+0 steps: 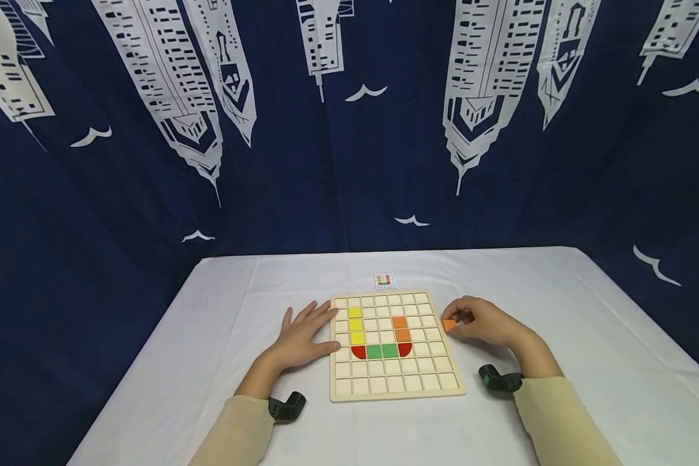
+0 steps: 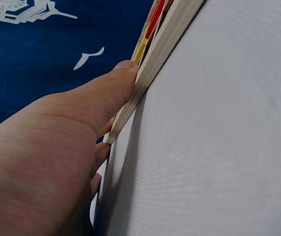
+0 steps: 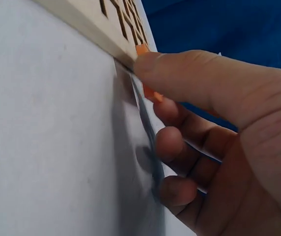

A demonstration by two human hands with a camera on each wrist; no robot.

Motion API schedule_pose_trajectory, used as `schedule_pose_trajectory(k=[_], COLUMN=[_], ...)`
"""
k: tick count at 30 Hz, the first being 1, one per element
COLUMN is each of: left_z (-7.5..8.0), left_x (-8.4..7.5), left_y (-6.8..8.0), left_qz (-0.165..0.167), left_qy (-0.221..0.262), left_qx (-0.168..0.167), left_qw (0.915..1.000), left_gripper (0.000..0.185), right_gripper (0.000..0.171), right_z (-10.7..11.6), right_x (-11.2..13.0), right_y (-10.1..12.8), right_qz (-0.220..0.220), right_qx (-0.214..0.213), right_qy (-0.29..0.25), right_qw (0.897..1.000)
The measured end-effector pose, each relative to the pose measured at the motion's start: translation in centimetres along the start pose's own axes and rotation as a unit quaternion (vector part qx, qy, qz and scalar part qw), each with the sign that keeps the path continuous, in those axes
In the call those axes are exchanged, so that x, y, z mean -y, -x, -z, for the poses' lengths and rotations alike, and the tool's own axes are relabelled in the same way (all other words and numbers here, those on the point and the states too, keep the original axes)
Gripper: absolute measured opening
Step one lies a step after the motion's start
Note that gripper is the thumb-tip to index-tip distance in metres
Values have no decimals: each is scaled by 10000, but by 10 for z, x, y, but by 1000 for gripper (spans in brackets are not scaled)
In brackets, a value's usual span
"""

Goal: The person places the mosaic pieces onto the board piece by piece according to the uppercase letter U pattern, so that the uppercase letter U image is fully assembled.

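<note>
- While the left hand [image 1: 303, 336] lies flat on the white table [image 1: 559, 310], its straight fingers spread, the thumb presses against the left edge of the wooden grid board [image 1: 396, 387].
- The right hand [image 1: 486, 321] sits just right of the board, its grip closed in a pinch on a small orange tile [image 1: 449, 325], held between thumb and fingers close to the board's right edge.
- On the board, three yellow tiles [image 1: 356, 325] stand in a column at the left, two orange tiles [image 1: 400, 328] in a column at the right.
- Below them run a red curved tile [image 1: 358, 352], two green tiles [image 1: 382, 351] and another red curved tile [image 1: 404, 350], closing a U shape.
- A small pattern card [image 1: 384, 280] lies on the table just beyond the board's far edge.
- A dark blue curtain [image 1: 349, 129] printed with white towers and birds hangs behind the table.
</note>
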State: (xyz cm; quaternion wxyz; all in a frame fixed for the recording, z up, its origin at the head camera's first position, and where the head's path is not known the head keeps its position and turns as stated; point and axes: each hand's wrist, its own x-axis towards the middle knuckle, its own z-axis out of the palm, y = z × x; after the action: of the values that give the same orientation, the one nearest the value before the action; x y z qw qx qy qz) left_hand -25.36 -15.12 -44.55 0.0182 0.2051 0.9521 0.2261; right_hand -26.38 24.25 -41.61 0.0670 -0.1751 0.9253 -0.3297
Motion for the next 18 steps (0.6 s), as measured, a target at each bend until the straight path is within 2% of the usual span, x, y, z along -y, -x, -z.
schedule_pose_trajectory(k=[8,18], left_z=[-1,-2], left_x=[1,3], left_y=[-1,-1], left_qz=[33,-41], left_qy=[-23,-42], left_qx=[24,-11], left_qw=[10000,10000], left_gripper=[73,73], right_gripper=[26,26], right_z=[0,-9], right_x=[10,26], right_y=[-6,-20], right_qz=[154,45], right_qx=[-307,-618], right_qy=[-74,87], right_qw=[9994,9980])
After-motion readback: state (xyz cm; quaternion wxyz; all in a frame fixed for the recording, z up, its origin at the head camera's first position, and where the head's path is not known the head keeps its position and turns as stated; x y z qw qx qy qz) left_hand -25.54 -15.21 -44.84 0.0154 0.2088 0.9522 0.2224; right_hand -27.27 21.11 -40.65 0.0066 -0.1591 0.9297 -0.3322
